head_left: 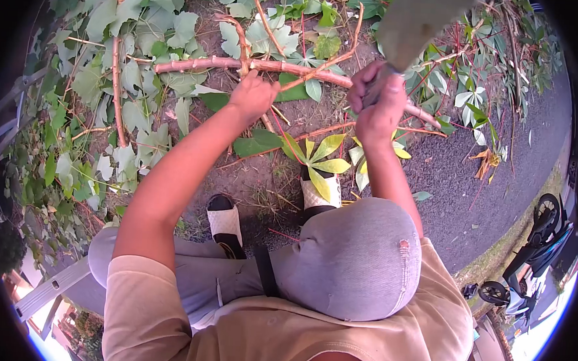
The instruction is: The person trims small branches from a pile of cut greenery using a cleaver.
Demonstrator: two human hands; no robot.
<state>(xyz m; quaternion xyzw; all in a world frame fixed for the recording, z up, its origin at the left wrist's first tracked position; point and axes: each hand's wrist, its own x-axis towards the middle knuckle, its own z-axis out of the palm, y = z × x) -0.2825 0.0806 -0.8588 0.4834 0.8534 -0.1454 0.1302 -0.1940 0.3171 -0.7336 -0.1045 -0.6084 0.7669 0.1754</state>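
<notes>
My left hand [254, 95] is closed around a thin brown branch [244, 46], right where it crosses a thicker pinkish stem [294, 68] lying sideways on the ground. My right hand [377, 102] grips the handle of a wide-bladed knife [419, 25], whose grey blade points up and away, raised above the stem's right part. Below the hands lies a yellow-green leaf [319, 157].
Leafy vines [135, 19] cover the ground at the left, and more cut foliage [479, 98] lies at the right beside dark asphalt [450, 181]. My feet stand close below the stem. A motorcycle [531, 255] is at the far right, and a metal rail [52, 286] at the lower left.
</notes>
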